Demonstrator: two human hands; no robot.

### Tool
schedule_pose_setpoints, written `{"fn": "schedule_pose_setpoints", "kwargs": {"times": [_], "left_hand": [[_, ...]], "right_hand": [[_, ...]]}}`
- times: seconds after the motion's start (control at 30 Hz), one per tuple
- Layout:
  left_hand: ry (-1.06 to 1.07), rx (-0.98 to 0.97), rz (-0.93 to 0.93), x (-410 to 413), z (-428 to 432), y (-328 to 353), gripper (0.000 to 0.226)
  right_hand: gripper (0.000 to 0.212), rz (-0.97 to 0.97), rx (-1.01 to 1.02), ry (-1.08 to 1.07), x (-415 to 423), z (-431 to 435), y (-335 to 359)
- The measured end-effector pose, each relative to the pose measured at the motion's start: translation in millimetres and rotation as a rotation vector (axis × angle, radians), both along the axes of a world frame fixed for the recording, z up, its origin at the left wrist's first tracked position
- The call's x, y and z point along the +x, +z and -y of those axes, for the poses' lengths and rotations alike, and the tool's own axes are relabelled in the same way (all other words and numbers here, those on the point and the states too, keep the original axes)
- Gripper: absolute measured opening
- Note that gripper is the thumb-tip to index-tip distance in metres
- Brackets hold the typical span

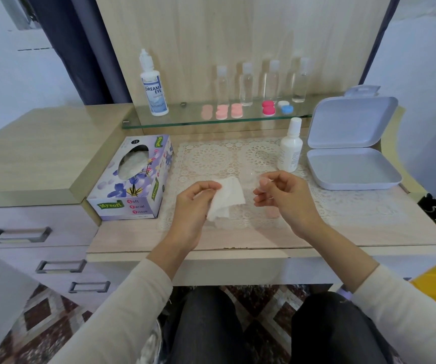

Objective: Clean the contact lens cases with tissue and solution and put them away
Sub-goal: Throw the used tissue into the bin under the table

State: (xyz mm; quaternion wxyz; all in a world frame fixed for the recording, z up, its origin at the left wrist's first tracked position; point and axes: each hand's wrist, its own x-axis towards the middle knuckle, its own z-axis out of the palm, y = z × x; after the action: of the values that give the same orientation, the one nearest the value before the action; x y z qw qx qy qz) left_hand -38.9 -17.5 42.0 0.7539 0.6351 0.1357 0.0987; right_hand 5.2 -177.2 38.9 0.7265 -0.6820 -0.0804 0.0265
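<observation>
Over the lace mat, left fingers pinch tissue, right fingers pinch a clear case.

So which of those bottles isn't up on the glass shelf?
The small white bottle, on the lace mat beside the open grey box; the Dream Eye bottle and four clear bottles stand on the shelf.

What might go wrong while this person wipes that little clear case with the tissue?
1. The clear case is only pinched by the fingers of the right hand. It could slip, and being see-through it might be hard to find on the lace mat.
2. The white bottle stands upright just behind that hand, so a careless move could tip it.
3. The pink cap lies under the right wrist and might get swept away.
</observation>
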Motion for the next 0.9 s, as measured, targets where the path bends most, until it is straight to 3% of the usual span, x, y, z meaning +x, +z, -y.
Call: {"fn": "schedule_pose_setpoints", "kwargs": {"times": [0.13, 0.3, 0.43, 0.6, 0.8, 0.9], "left_hand": [[-0.014, 0.089, -0.005, -0.1, -4.2, 1.7, 0.006], [-0.076, 0.233, -0.031, -0.8, -6.5, 4.0, 0.029], [-0.105, 0.321, 0.0, 2.8, -4.4, 4.3, 0.018], [-0.174, 0.39, -0.093, 8.9, -6.0, 3.3, 0.023], [-0.206, 0.338, -0.098, 10.7, -14.1, 0.8, 0.004], [-0.201, 0.315, -0.107, 9.0, -13.0, 0.3, 0.012]], "right_hand": [[0.013, 0.023, -0.102, 0.009, 1.5, 0.7, -3.6], [0.01, 0.07, -0.196, 0.041, 1.1, -1.4, -7.1], [0.014, 0.076, -0.213, 0.117, -2.5, -3.7, -10.8], [0.021, 0.151, -0.239, 0.161, -6.3, -6.2, -11.6], [0.015, 0.119, -0.224, 0.149, -2.8, -5.9, -13.3], [0.018, 0.129, -0.232, 0.147, -3.1, -6.1, -13.4]]}}
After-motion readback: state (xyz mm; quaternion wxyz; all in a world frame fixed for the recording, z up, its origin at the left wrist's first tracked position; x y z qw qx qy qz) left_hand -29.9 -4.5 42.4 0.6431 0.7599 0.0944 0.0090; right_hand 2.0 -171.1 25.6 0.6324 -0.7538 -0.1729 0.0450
